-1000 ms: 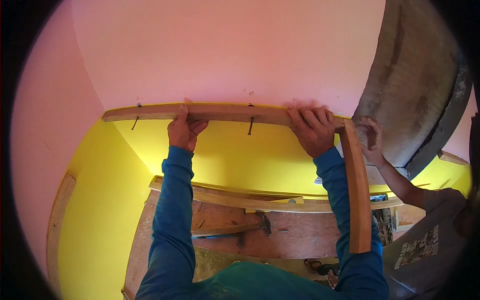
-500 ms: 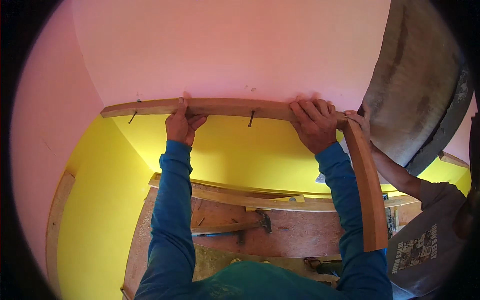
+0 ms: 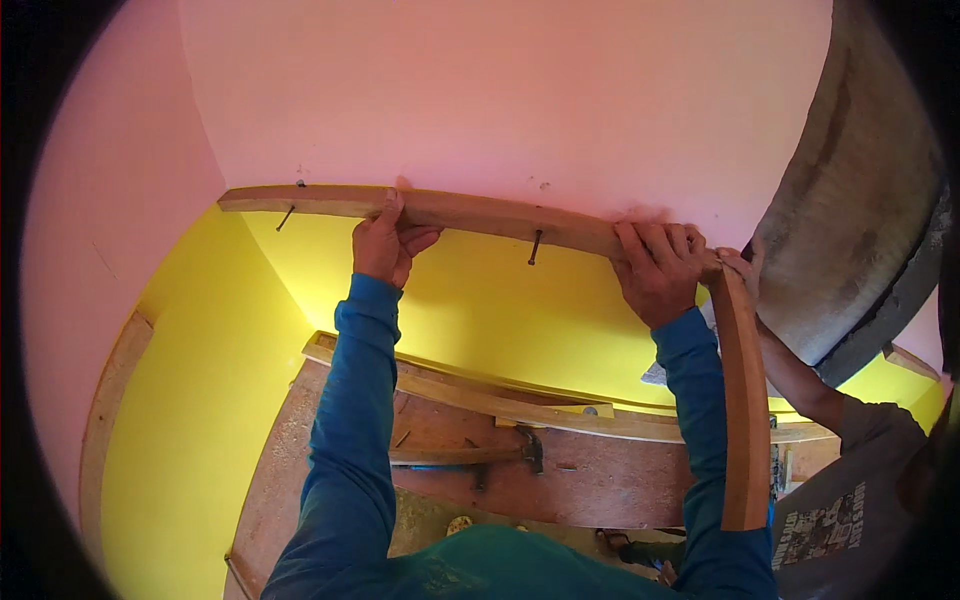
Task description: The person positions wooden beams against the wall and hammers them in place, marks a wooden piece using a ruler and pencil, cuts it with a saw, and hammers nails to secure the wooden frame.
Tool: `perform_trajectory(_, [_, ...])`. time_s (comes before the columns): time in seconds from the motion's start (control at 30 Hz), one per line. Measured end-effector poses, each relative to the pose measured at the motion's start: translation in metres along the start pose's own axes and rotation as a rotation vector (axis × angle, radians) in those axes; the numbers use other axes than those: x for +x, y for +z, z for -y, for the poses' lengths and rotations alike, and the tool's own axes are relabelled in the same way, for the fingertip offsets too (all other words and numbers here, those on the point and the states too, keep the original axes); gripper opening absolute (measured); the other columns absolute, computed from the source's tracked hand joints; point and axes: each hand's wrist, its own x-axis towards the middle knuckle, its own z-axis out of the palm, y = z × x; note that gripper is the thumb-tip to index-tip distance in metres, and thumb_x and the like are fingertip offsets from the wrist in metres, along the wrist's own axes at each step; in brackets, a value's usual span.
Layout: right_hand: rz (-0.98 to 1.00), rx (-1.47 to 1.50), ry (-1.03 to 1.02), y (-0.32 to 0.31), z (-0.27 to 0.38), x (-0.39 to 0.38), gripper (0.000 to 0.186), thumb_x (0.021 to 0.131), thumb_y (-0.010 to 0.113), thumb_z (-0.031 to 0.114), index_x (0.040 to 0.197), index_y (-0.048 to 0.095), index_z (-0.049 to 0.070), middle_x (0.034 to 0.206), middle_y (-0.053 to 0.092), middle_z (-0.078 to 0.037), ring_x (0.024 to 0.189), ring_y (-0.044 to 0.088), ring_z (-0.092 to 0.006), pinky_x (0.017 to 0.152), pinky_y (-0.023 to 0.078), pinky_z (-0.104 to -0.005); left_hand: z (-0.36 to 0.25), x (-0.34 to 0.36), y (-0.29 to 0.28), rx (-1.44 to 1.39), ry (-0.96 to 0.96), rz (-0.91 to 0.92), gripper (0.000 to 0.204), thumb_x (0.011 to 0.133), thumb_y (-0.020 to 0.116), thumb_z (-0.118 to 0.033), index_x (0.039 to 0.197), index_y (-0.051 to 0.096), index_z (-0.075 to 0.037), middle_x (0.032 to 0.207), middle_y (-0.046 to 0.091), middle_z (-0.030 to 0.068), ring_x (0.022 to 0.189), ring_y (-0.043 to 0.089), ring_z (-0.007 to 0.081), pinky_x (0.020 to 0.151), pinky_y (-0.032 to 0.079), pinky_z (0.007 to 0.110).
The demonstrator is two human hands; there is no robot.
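Timber [image 3: 480, 215] is running along the line where pink wall [image 3: 500, 90] is meeting yellow, passing through both hands and extending beyond each. The left hand [image 3: 388, 243] is clamping it with thumb on the near face; the right hand [image 3: 660, 265], well apart, is gripping it near its right end. Two nails [image 3: 535, 247] are jutting from it. At that end's corner, a side piece [image 3: 743, 400] is covering part of the right sleeve [image 3: 690, 375] and partly hiding a co-worker's hand [image 3: 740, 268]. Pale print is showing on the co-worker's grey shirt [image 3: 830, 530], which the dark rim is cutting off.
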Motion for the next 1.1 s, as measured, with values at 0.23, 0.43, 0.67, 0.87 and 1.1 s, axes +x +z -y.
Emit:
perform_trajectory(0.23, [-0.007,0.017,0.002,-0.010,-0.002,-0.006,0.033,0.056,0.062,0.015,0.087,0.055,0.010,0.080,0.050,0.000,0.072,0.046,-0.0188,0.063,0.032,-0.0377,0.002,-0.010,0.003,0.074,-0.041,-0.028,0.035,0.079,0.047,-0.031,0.098,0.046,-0.001,0.084,0.054,0.0133,0.067,0.057,0.0219,0.056,0.049,0.025])
perform_trajectory(0.43, [0.086,-0.076,0.045,0.006,0.007,-0.007,0.037,0.058,0.061,0.019,0.095,0.054,0.016,0.092,0.049,-0.002,0.086,0.044,-0.0213,0.075,0.030,-0.0427,0.017,0.008,-0.010,-0.009,0.025,-0.020,0.030,0.078,0.051,-0.023,0.095,0.047,0.001,0.084,0.052,0.0128,0.068,0.056,0.0243,0.055,0.051,0.033])
perform_trajectory(0.67, [0.142,-0.197,0.017,0.026,0.012,0.019,0.055,0.065,0.054,0.044,0.116,0.037,0.034,0.121,0.035,0.003,0.107,0.034,-0.0240,0.082,0.026,-0.0498,0.011,0.030,-0.006,0.034,-0.023,0.028,0.029,0.073,0.056,-0.027,0.087,0.051,-0.003,0.079,0.056,0.0123,0.069,0.057,0.0270,0.059,0.049,0.037])
perform_trajectory(0.87, [0.112,-0.375,0.006,0.020,0.019,0.009,0.054,0.070,0.046,0.049,0.120,0.032,0.032,0.129,0.025,0.002,0.117,0.025,-0.0285,0.083,0.021,-0.0564,0.085,-0.050,-0.057,1.322,0.392,0.096,0.045,0.067,0.057,-0.044,0.081,0.053,-0.002,0.073,0.056,0.0135,0.062,0.054,0.0266,0.059,0.044,0.035])
perform_trajectory(1.1, [0.151,-0.293,0.034,0.012,0.023,0.013,0.067,0.058,0.060,0.042,0.118,0.033,0.031,0.130,0.021,0.009,0.119,0.020,-0.0306,0.080,0.024,-0.0634,0.137,-0.222,-0.120,1.901,-0.150,0.790,0.056,0.059,0.058,-0.048,0.094,0.051,-0.005,0.103,0.045,0.0176,0.097,0.041,0.0339,0.080,0.030,0.051])
